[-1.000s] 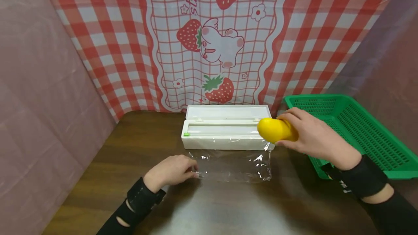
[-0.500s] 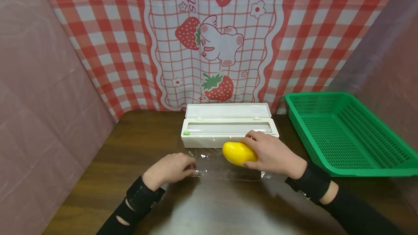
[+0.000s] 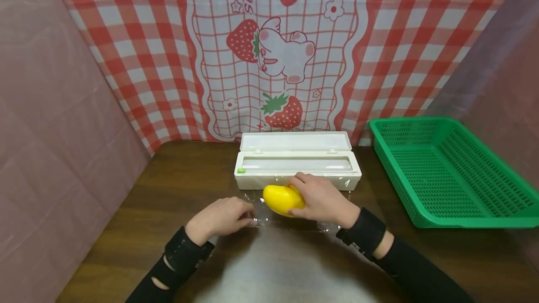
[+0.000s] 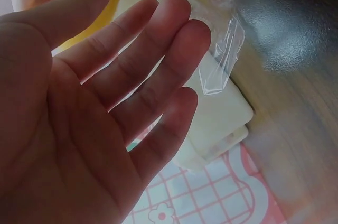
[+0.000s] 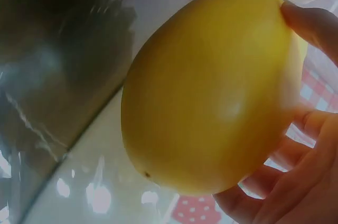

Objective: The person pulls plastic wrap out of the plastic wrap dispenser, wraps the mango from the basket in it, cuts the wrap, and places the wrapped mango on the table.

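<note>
My right hand [image 3: 321, 201] grips a yellow mango [image 3: 278, 198] over a sheet of clear cling film [image 3: 264, 221]. In the right wrist view the smooth mango [image 5: 206, 92] fills the middle, with thumb and fingers curled round one side. The film stretches forward over the front of a white cling film dispenser [image 3: 249, 183], whose lid stands up. At the film's left front corner is my left hand [image 3: 221, 217], fingertips right at the film's edge. The left wrist view shows its fingers loosely bent and thumb apart, with crinkled film [image 4: 219, 60] beyond the fingertips.
A green plastic basket [image 3: 476, 222] stands on the right of the dark wooden table [image 3: 139, 228]. A small green slider [image 3: 241, 170] sits at the dispenser's left end. Behind hangs a red-checked strawberry cloth [image 3: 168, 83]; pink cloth hangs at both sides.
My right hand has carried the mango leftward from beside the basket to over the film in front of the dispenser. The left hand has stayed at the film's corner.
</note>
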The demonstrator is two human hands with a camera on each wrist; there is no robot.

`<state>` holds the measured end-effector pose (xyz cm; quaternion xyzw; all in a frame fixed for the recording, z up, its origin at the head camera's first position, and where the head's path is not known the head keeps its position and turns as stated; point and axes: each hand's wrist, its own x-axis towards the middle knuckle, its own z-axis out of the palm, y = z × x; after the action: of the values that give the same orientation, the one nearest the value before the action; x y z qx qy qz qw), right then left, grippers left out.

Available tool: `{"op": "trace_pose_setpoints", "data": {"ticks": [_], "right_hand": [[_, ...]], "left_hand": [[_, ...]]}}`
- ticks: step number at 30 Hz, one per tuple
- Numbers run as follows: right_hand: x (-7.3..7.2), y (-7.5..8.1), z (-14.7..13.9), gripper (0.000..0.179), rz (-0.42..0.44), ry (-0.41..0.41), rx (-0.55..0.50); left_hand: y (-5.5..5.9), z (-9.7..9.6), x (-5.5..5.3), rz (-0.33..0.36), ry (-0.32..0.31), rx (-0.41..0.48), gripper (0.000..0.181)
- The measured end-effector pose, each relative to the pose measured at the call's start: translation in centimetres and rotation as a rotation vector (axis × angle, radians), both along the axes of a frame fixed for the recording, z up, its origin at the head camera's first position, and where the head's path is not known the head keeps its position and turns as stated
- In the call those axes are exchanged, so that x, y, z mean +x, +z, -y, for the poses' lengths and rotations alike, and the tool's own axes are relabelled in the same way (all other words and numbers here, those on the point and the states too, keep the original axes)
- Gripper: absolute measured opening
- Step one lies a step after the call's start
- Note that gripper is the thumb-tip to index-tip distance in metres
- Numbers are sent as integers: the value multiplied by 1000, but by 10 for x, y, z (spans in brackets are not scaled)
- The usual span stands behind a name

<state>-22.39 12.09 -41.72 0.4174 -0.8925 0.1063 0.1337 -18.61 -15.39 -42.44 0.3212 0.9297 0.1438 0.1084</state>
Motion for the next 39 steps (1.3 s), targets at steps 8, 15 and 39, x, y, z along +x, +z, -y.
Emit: {"op": "trace_pose_setpoints", "data": {"ticks": [8,15,39], "right_hand": [[-2,-12,13,57,20,-13,-19],[-4,-20,16,58,33,-37,-5],[-4,-32,14,64,103,-14,48]], "left_hand": [[0,1,-2,19,18,-14,21],[-1,3,-3,29,29,-34,18],[-15,6,-6,-93,27,-110,10]]}}
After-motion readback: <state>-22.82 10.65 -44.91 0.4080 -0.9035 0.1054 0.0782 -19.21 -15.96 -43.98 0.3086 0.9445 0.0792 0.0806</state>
